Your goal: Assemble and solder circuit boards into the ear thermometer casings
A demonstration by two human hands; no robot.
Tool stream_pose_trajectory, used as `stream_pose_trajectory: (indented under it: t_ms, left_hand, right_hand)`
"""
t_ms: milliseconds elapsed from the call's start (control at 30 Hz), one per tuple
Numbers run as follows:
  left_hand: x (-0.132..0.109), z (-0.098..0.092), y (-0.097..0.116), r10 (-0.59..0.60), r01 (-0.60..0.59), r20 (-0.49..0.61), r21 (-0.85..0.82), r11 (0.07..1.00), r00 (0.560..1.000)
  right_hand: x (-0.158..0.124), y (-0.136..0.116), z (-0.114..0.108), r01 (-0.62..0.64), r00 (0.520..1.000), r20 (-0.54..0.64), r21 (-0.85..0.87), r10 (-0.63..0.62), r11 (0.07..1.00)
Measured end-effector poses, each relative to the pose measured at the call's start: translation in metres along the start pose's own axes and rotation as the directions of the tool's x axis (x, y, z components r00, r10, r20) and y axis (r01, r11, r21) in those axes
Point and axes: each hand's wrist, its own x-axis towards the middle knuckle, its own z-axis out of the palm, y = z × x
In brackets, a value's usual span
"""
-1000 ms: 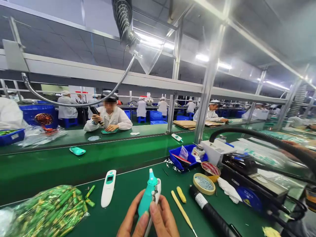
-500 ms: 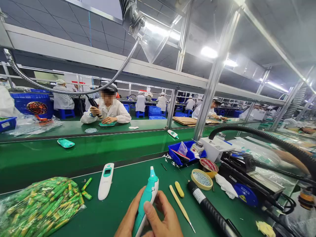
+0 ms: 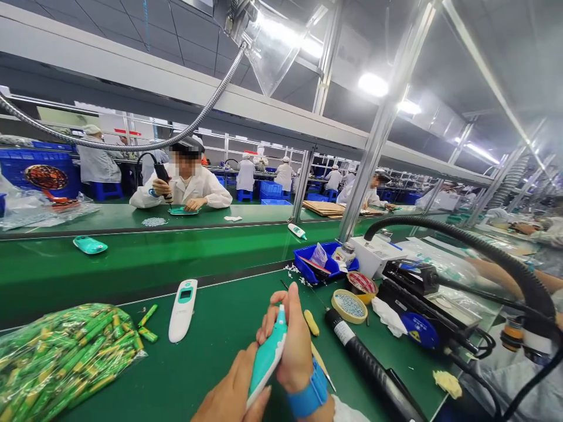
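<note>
My left hand [image 3: 233, 395] grips the lower end of a teal and white thermometer body [image 3: 267, 358], which leans up to the right. My right hand [image 3: 288, 340], with a blue wrist strap [image 3: 310, 395], is wrapped round the thermometer's upper end, fingers closed over its tip. A finished white thermometer [image 3: 182, 301] lies flat on the green mat to the left. A yellow stick [image 3: 323, 366] lies partly under my right wrist.
A bag of green parts [image 3: 61, 351] lies at the left. A black electric screwdriver [image 3: 365, 366], a tape roll holding screws [image 3: 349, 305], a blue tray [image 3: 325, 268] and a soldering station [image 3: 413, 281] stand at the right. Across the green conveyor [image 3: 132, 264], co-workers sit.
My right hand has moved from the thermometer's lower part up to its top and closed over the tip. The view has tilted and shifted right.
</note>
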Motion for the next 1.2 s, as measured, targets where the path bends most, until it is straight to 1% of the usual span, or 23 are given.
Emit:
stream_pose_trajectory:
  t_ms: [100, 267, 333, 400, 467, 533, 600, 733, 833, 1000, 1200]
  left_hand:
    - [0.003, -0.004, -0.002, -0.001, 0.001, -0.001, 0.049, 0.999, 1.000]
    - [0.011, -0.007, -0.002, -0.005, -0.001, 0.076, 0.091, 0.996, 0.997]
    - [0.014, -0.008, -0.002, -0.077, 0.071, 0.116, 0.057, 0.996, 0.990]
    - [0.016, -0.009, -0.003, -0.161, 0.161, 0.124, 0.008, 0.987, 0.979]
    - [0.018, -0.010, -0.007, -0.156, 0.159, 0.079, -0.033, 0.987, 0.985]
    - [0.019, -0.011, -0.011, -0.101, 0.101, 0.000, -0.061, 0.993, 0.995]
    - [0.020, -0.011, -0.015, -0.077, 0.074, -0.039, -0.081, 0.994, 0.996]
    - [0.018, -0.011, -0.022, -0.099, 0.099, -0.008, -0.058, 0.993, 0.995]
    - [0.017, -0.010, -0.023, -0.086, 0.086, -0.017, -0.028, 0.996, 0.996]
    - [0.016, -0.009, -0.023, -0.048, 0.047, 0.012, 0.015, 0.999, 0.999]
    - [0.015, -0.002, -0.024, -0.008, 0.009, -0.125, 0.006, 1.000, 0.992]
  right_hand:
    - [0.010, 0.008, 0.004, -0.028, 0.999, 0.016, 0.033, 0.028, 0.999]
    - [0.020, 0.009, -0.003, -0.103, 0.994, 0.043, 0.028, 0.101, 0.994]
    - [0.018, 0.008, -0.007, -0.130, 0.990, 0.056, 0.012, 0.129, 0.991]
    - [0.014, 0.009, -0.011, -0.155, 0.985, 0.073, -0.031, 0.157, 0.987]
    - [0.008, 0.013, -0.014, -0.162, 0.981, 0.096, -0.088, 0.170, 0.983]
    - [0.004, 0.018, -0.015, -0.164, 0.976, 0.121, -0.135, 0.180, 0.977]
    - [0.001, 0.023, -0.014, -0.169, 0.972, 0.136, -0.163, 0.192, 0.972]
    - [-0.002, 0.028, -0.013, -0.176, 0.971, 0.133, -0.178, 0.201, 0.968]
    - [-0.002, 0.029, -0.013, -0.168, 0.974, 0.124, -0.174, 0.191, 0.970]
    - [-0.003, 0.031, -0.014, -0.096, 0.986, 0.111, -0.224, 0.124, 0.970]
    - [-0.003, 0.033, -0.014, -0.096, 0.985, 0.122, -0.215, 0.125, 0.972]
